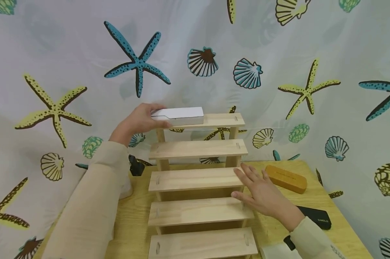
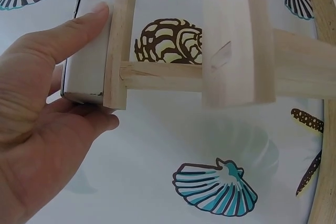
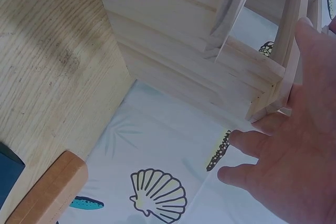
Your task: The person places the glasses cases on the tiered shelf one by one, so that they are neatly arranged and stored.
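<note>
Wht box (image 1: 178,116); pale rack (image 1: 198,179); orng case (image 1: 286,179); wht backdrop (image 1: 195,21) w/ blue, yel starfish (image 1: 138,64).

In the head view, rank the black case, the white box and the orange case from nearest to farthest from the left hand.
1. White box: gripped by the left hand, at the top of the wooden rack.
2. Orange case: right of the rack, toward the table's back.
3. Black case: also right, nearer the camera.
</note>
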A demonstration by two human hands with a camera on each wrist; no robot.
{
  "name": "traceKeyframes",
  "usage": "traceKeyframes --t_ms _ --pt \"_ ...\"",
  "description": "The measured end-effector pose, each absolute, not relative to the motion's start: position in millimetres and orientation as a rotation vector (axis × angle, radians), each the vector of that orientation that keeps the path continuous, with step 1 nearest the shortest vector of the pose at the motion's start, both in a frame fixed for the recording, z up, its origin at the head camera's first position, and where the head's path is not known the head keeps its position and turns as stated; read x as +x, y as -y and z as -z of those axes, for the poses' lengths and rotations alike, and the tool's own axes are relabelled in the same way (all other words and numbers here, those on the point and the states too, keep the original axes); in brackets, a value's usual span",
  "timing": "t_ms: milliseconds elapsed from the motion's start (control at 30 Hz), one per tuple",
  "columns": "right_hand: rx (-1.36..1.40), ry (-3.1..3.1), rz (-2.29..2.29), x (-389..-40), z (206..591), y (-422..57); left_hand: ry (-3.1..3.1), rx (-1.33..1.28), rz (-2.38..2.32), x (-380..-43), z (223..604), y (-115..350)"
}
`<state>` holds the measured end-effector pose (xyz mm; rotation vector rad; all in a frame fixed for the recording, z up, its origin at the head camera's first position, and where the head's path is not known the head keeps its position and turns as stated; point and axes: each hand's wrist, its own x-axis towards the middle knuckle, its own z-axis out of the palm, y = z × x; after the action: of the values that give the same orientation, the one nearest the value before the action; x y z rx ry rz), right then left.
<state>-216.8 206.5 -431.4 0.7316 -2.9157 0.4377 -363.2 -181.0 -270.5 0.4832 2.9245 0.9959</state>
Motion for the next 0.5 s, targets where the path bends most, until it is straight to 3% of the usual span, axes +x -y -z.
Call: traceKeyframes --t_ms 500 --pt "0.733 2.909 -0.418 -216.1 430.8 -206.2 -2.933 0.514 -0.9 -365.7 267.8 181.2"
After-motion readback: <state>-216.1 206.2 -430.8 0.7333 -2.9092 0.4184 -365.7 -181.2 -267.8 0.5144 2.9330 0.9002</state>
